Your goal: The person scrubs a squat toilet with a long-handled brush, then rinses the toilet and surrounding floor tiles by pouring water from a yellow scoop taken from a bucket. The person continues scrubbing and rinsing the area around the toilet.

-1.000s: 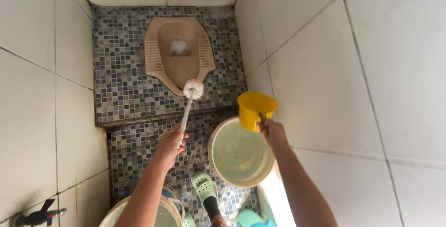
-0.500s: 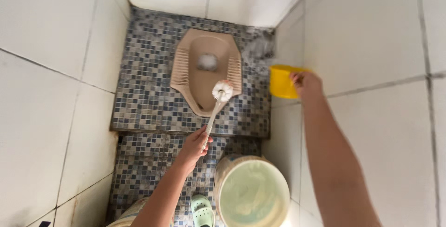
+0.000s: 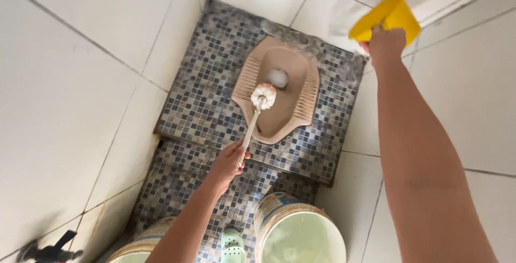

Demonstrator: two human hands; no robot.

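1. The toilet brush (image 3: 257, 113) hangs with its white bristle head at about 12 o'clock of your left hand (image 3: 228, 162), over the beige squat pan (image 3: 296, 113) on the raised mosaic step (image 3: 204, 107). Bring the head down until the bristles touch the pan.
2. Your left grip is closed around the handle's lower end; a hold nearer the middle would likely give firmer scrubbing.
3. Your right hand (image 3: 385, 47) is clamped on the yellow scoop (image 3: 385, 20), at 1 o'clock of the pan, tipped against the white wall tiles (image 3: 467, 85). Aim the pour at the wall above the pan's far edge, so runoff falls inward.
4. A bucket (image 3: 301, 233) stands at 6 o'clock, near your green slipper (image 3: 232, 244); mind wet footing.
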